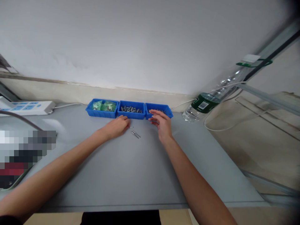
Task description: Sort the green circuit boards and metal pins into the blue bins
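My left hand (120, 125) rests on the grey table in front of the blue bins, its fingers closed on a small slim metal part (131, 127) whose thin end pokes out. Beside it lie a couple of metal parts with thin shafts (135, 134). My right hand (161, 123) hovers at the front of the right blue bin (170, 115), fingers apart and partly covering it; small metal pieces show inside. The middle blue bin (131, 116) contains several silvery metal parts (131, 109). In the left blue bin (102, 114) are green-tinted plastic bags (107, 106).
A clear bottle with a green label (205, 102) leans at the back right, by a metal frame (269, 97) and a white cable. At left sit a white power strip (30, 107) and a pixelated device (21, 156). The wall (140, 47) rises behind the bins.
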{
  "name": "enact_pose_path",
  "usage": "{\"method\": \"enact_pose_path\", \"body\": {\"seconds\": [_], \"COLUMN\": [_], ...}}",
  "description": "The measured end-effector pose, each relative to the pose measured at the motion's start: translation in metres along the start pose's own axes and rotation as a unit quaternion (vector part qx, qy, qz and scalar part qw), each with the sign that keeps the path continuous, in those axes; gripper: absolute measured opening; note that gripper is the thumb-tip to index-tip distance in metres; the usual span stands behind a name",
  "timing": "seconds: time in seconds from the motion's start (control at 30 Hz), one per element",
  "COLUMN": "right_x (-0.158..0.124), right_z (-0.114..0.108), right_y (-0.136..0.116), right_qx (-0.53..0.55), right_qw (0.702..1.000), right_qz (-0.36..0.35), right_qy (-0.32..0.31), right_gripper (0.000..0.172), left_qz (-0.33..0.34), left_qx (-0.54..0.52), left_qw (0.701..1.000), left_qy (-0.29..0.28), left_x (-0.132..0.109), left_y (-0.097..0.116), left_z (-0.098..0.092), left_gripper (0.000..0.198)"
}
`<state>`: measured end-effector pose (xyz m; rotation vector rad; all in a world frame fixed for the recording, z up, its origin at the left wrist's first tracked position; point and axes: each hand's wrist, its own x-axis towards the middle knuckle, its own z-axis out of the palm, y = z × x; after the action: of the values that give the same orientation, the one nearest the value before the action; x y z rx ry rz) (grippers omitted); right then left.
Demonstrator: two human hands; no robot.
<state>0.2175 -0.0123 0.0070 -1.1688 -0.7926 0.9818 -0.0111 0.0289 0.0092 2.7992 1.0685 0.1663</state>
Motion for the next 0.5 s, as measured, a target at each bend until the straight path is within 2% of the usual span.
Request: {"method": "enact_pose_path", "body": {"seconds": [0.17,0.37,0.5], "right_x": [-0.001,-0.005,-0.007], "right_z": [0.001,0.004,0.006], "right_y": [0.002,0.007,0.012], "right_qx": [-0.03,-0.128,-0.148], "right_qw": [0.999,0.977,0.954], "right_qz": [-0.009,-0.045,-0.059], "right_qy": [-0.039,-0.167,-0.254], "right_gripper": [0.024,0.025,0.022], "left_qz": [0.003,0.048,0.074], "left_qx": [-0.012,-0.081,-0.097], "left_qw": [1.0,0.993,0.987], "left_qy": [0.007,0.073,0.108], "left_x": [-0.001,0.0,0.001], "left_y": [0.001,0.0,0.001], "left_z": [-0.006,-0.01,-0.01], "left_gripper": [0.013,0.008,0.009]}}
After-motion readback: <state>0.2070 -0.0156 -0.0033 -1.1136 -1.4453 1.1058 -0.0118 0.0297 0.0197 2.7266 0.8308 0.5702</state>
